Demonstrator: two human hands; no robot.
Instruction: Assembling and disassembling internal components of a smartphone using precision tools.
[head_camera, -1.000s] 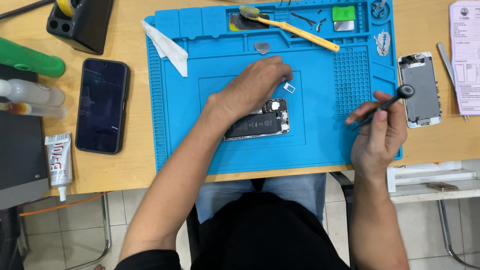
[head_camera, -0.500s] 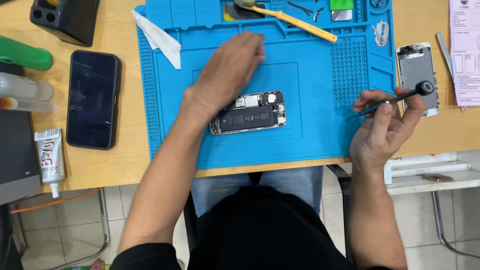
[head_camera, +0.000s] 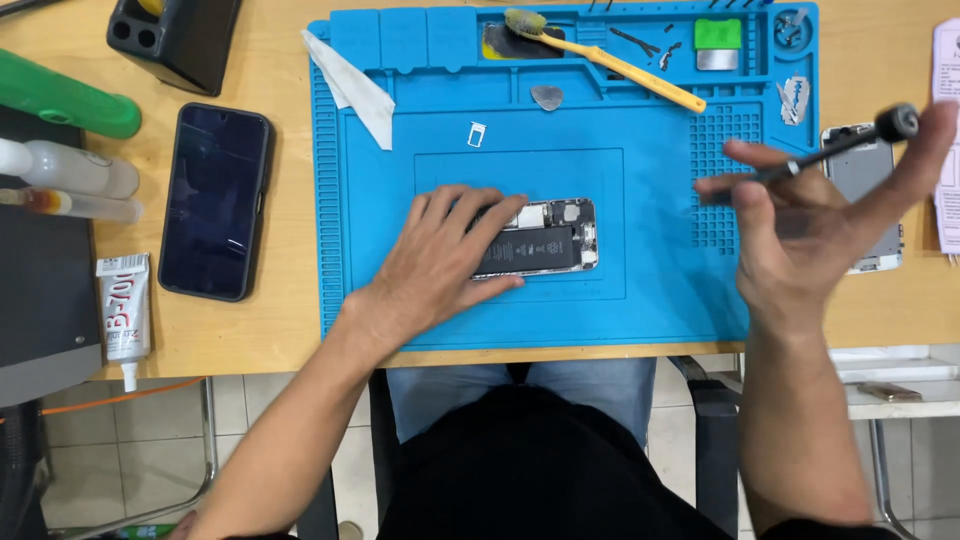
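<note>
Left hand (head_camera: 440, 255) flat on opened phone (head_camera: 545, 240); right hand (head_camera: 800, 240) w/ screwdriver (head_camera: 830, 150).

I sit at a phone repair bench in a small workshop. A blue silicone work mat (head_camera: 640, 300) with moulded compartments covers the middle of my wooden tabletop (head_camera: 280, 330). An opened phone (head_camera: 545, 238) lies at the mat's centre, its battery and boards bare. Along the mat's far edge lie a yellow cleaning brush (head_camera: 610, 60) and tweezers (head_camera: 650, 45). Near the tabletop's left edge sit a glue tube (head_camera: 122, 315) and solvent bottles (head_camera: 65, 170); a stripped phone frame (head_camera: 865, 200) lies near the right edge.
</note>
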